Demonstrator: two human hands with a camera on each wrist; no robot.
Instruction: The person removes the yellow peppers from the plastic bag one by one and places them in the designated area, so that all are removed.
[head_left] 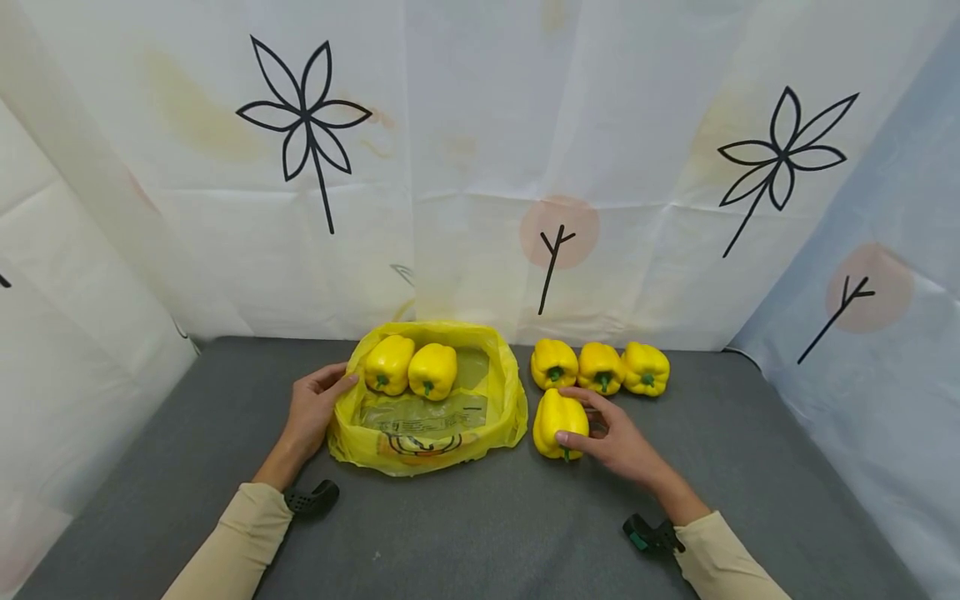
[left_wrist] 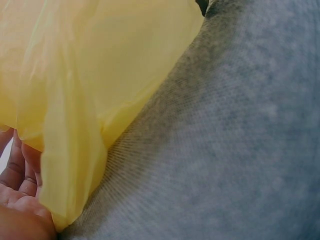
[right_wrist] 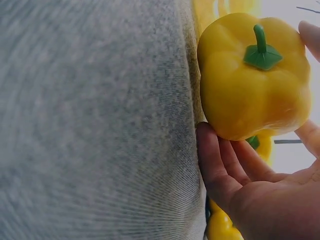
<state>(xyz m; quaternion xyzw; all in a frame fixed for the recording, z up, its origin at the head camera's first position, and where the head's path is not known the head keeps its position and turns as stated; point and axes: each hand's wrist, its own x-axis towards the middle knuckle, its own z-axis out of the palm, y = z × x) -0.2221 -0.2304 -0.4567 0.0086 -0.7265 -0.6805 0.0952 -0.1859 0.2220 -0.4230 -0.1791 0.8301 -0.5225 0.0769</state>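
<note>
A yellow plastic bag (head_left: pixel 431 446) stands with its mouth spread wide, and two yellow bell peppers (head_left: pixel 432 372) sit inside it toward the back left. My left hand (head_left: pixel 311 412) grips the bag's left rim, thumb at the edge; in the left wrist view the bag's film (left_wrist: pixel 75 140) hides part of the fingers. To the right of the bag, my right hand (head_left: pixel 615 437) holds another yellow bell pepper (head_left: pixel 555 423) between thumb and fingers. In the right wrist view this pepper (right_wrist: pixel 255 85) shows its green stem, with fingers beneath and along its side.
Three yellow bell peppers (head_left: pixel 600 368) stand in a row behind the held one, near the back of the grey table (head_left: pixel 450 533). A white printed curtain (head_left: pixel 465 167) rises along the table's back edge. Each wrist wears a dark band (head_left: pixel 311 498).
</note>
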